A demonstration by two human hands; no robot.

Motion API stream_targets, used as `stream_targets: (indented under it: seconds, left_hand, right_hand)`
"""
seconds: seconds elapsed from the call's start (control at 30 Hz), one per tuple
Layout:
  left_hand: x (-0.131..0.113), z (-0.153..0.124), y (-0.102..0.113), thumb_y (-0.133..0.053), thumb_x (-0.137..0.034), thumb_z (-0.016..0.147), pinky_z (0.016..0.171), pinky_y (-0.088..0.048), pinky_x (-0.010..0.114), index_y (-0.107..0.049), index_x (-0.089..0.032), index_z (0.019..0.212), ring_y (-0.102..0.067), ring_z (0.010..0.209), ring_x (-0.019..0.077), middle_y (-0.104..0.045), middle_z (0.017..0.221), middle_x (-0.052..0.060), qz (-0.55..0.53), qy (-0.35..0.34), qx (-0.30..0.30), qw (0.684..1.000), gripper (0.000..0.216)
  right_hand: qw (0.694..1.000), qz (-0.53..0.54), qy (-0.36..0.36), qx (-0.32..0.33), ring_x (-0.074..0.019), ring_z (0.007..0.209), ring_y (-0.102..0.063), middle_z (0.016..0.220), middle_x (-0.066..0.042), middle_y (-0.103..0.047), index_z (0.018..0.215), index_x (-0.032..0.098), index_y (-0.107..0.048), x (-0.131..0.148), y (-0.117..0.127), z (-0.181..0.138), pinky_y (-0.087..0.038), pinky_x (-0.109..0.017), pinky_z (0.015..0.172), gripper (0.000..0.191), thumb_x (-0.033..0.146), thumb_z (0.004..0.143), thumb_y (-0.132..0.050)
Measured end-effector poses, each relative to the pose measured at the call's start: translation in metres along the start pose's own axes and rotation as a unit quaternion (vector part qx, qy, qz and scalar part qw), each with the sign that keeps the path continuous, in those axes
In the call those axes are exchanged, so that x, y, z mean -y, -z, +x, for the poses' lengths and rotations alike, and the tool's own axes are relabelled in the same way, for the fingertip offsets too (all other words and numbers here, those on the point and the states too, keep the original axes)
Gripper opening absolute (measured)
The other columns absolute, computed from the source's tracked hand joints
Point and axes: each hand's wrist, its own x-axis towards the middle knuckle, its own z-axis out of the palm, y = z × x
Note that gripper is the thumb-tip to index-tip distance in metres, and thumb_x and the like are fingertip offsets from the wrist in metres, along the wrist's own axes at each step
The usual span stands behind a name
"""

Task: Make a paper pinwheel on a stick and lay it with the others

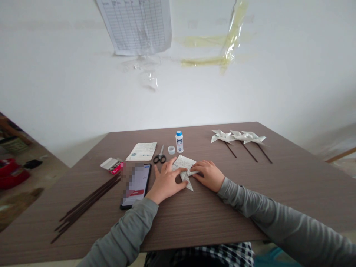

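On a brown counter (292,200): three paper pinwheels (222,137) on sticks, right; one folded paper (182,162), front centre.
One blue-capped bottle (179,144), one small cap (171,150), one pair of scissors (161,151), one printed sheet (142,151), one smartphone (140,180), one open box (111,164); dark sticks (97,194), number unclear. Left hand (168,181): fingers spread, touching the folded paper. Right hand (208,175): fingers close together, pinching its right flap. White wall (83,92) behind, with yellow tape (204,62).

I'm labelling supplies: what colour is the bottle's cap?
The cap is blue, best seen in the head view.
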Motion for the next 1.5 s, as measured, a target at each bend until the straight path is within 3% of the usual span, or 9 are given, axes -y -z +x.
stream_targets:
  seconds: [0.47, 0.7, 1.17, 1.4, 1.5]
  left_hand:
    - [0.0011, 0.0008, -0.0045, -0.106, -0.041, 0.104, 0.154, -0.019, 0.103, -0.092, -0.042, 0.165, -0.046, 0.193, 0.0605, -0.049, 0.211, 0.015, -0.016, -0.004, -0.02, 1.0, 0.063]
    - [-0.0013, -0.0008, -0.0031, -0.103, -0.043, 0.106, 0.155, -0.018, 0.102, -0.098, -0.044, 0.152, -0.045, 0.194, 0.0577, -0.049, 0.211, 0.009, -0.005, -0.004, -0.009, 1.0, 0.047]
    - [-0.0007, 0.0006, -0.0048, -0.109, -0.041, 0.103, 0.153, -0.02, 0.104, -0.1, -0.043, 0.151, -0.049, 0.192, 0.06, -0.053, 0.209, 0.012, -0.007, -0.002, -0.025, 1.0, 0.05]
    - [0.0027, 0.0016, -0.008, -0.106, -0.042, 0.103, 0.155, -0.022, 0.101, -0.09, -0.044, 0.17, -0.048, 0.192, 0.0582, -0.051, 0.209, 0.015, 0.0, -0.013, -0.033, 0.999, 0.069]
    - [0.0023, 0.0014, -0.0073, -0.103, -0.045, 0.106, 0.155, -0.019, 0.101, -0.093, -0.044, 0.164, -0.047, 0.193, 0.0575, -0.05, 0.211, 0.013, 0.004, -0.013, -0.021, 1.0, 0.059]
  right_hand:
    - [1.0, -0.007, 0.012, -0.006, -0.0326, 0.135, -0.089, 0.142, -0.01, -0.098, 0.131, 0.029, -0.1, -0.0054, -0.0039, 0.0004, -0.069, -0.048, 0.124, 0.027, 0.012, 0.113, -0.088]
    - [0.999, -0.012, 0.027, -0.02, -0.0305, 0.13, -0.089, 0.137, -0.01, -0.098, 0.129, 0.028, -0.099, -0.0068, -0.0056, 0.0004, -0.068, -0.045, 0.12, 0.025, 0.012, 0.113, -0.089]
    - [0.999, -0.019, 0.034, -0.03, -0.0321, 0.128, -0.092, 0.136, -0.008, -0.099, 0.128, 0.031, -0.1, -0.0098, -0.0074, 0.0007, -0.073, -0.047, 0.119, 0.028, 0.013, 0.111, -0.088]
    - [1.0, -0.007, 0.02, -0.021, -0.0319, 0.132, -0.091, 0.139, -0.01, -0.098, 0.13, 0.03, -0.101, -0.0059, -0.0044, 0.001, -0.071, -0.047, 0.123, 0.03, 0.011, 0.111, -0.089]
    - [1.0, -0.002, 0.011, -0.011, -0.0314, 0.134, -0.091, 0.141, -0.01, -0.099, 0.13, 0.029, -0.101, -0.0033, -0.0025, 0.0015, -0.069, -0.048, 0.126, 0.03, 0.009, 0.111, -0.09]
